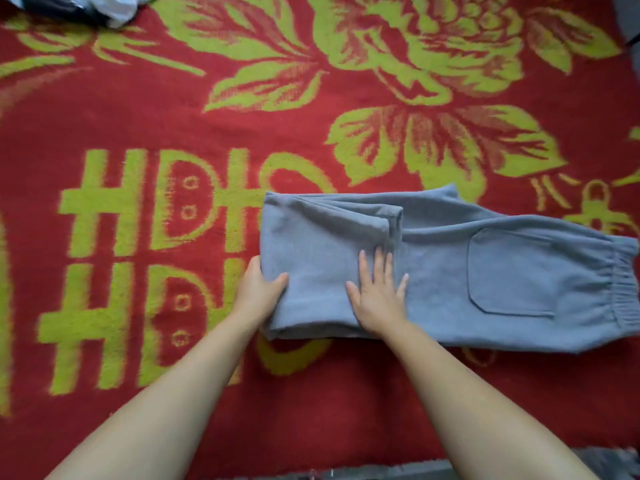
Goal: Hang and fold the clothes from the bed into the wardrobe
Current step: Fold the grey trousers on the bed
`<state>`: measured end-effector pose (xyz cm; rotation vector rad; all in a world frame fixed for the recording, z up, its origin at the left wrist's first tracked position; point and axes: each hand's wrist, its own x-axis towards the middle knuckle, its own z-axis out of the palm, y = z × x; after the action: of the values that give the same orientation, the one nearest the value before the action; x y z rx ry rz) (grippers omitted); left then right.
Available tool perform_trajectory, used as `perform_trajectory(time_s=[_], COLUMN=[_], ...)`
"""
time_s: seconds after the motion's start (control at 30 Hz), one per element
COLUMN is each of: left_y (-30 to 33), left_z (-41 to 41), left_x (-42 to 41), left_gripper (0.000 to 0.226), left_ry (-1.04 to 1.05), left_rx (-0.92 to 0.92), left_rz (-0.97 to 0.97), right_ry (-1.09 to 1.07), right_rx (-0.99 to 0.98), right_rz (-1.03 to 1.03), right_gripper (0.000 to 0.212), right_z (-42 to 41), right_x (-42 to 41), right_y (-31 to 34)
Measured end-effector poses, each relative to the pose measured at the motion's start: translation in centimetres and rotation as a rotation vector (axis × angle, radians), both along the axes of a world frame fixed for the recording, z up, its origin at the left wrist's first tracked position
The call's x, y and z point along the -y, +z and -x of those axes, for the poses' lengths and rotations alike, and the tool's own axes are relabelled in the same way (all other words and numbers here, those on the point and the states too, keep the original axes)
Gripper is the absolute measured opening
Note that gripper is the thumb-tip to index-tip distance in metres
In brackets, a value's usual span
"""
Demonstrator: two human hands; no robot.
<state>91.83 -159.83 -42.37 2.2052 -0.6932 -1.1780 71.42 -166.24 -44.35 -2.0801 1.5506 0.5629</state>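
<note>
A pair of grey sweatpants (502, 271) lies across the red blanket (311, 133) on the bed. Its elastic waistband is at the right and a back pocket faces up. The legs are folded back over themselves at the left. My left hand (258, 289) grips the folded left edge, thumb on top and fingers underneath. My right hand (379, 292) presses flat on the folded part with fingers spread.
The blanket has green flowers and large green letters. A heap of dark and white clothes (83, 6) lies at the top left corner. A grey edge (415, 471) runs along the bottom of the view.
</note>
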Motion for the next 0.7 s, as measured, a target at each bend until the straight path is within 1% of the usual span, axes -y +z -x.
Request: perform_trajectory(time_s=[0.07, 0.1, 0.13, 0.2, 0.23, 0.27, 0.3, 0.33, 0.4, 0.43, 0.47, 0.53, 0.57, 0.63, 0.67, 0.7], left_y=[2.0, 3.5, 5.1, 8.5, 9.7, 10.8, 11.7, 12.4, 13.7, 14.2, 14.4, 14.0, 13.3, 11.3, 10.0, 8.6], left_z=[0.5, 1.4, 2.3, 5.3, 7.2, 9.9, 12.5, 15.0, 20.3, 23.1, 25.2, 28.5, 29.4, 29.6, 28.9, 28.0], left_x=[1.0, 1.7, 2.1, 3.2, 3.6, 4.3, 4.7, 5.2, 6.2, 6.7, 6.8, 6.7, 6.5, 6.5, 6.6, 6.8], left_gripper=[0.037, 0.039, 0.045, 0.058, 0.059, 0.059, 0.056, 0.05, 0.039, 0.039, 0.043, 0.054, 0.052, 0.046, 0.043, 0.041], left_ry=[0.025, -0.001, -0.045, -0.179, -0.258, -0.334, -0.389, -0.421, -0.437, -0.46, -0.497, -0.59, -0.612, -0.546, -0.476, -0.406], left_rx=[-0.101, -0.107, -0.081, 0.003, 0.058, 0.108, 0.145, 0.158, 0.121, 0.096, 0.069, 0.01, 0.001, 0.023, 0.073, 0.154], left_rz=[0.078, 0.139, 0.185, 0.25, 0.267, 0.277, 0.29, 0.316, 0.418, 0.478, 0.519, 0.551, 0.552, 0.542, 0.531, 0.507], right_ry=[-0.055, -0.142, -0.247, -0.47, -0.527, -0.535, -0.51, -0.489, -0.464, -0.466, -0.479, -0.535, -0.558, -0.605, -0.641, -0.682], right_rx=[0.04, 0.1, 0.213, 0.612, 0.773, 0.843, 0.837, 0.801, 0.706, 0.675, 0.647, 0.558, 0.499, 0.441, 0.439, 0.426], right_rz=[-0.114, -0.181, -0.238, -0.296, -0.297, -0.261, -0.201, -0.105, 0.121, 0.187, 0.209, 0.202, 0.176, 0.092, 0.074, 0.121], right_gripper=[0.067, 0.067, 0.067, 0.072, 0.076, 0.08, 0.077, 0.066, 0.036, 0.027, 0.023, 0.021, 0.022, 0.031, 0.037, 0.044], right_z=[-0.9, -0.8, -1.0, -1.3, -1.4, -0.7, 0.0, 1.1, 5.1, 8.0, 10.6, 15.9, 18.1, 22.0, 23.2, 24.0], right_x=[0.8, 1.5, 2.1, 3.5, 4.1, 4.8, 5.5, 6.5, 9.0, 10.5, 11.8, 14.1, 14.8, 15.4, 15.3, 15.0], right_y=[1.4, 2.9, 4.6, 8.5, 10.6, 12.7, 14.4, 15.7, 17.2, 17.5, 17.3, 15.6, 14.3, 10.9, 9.4, 8.2])
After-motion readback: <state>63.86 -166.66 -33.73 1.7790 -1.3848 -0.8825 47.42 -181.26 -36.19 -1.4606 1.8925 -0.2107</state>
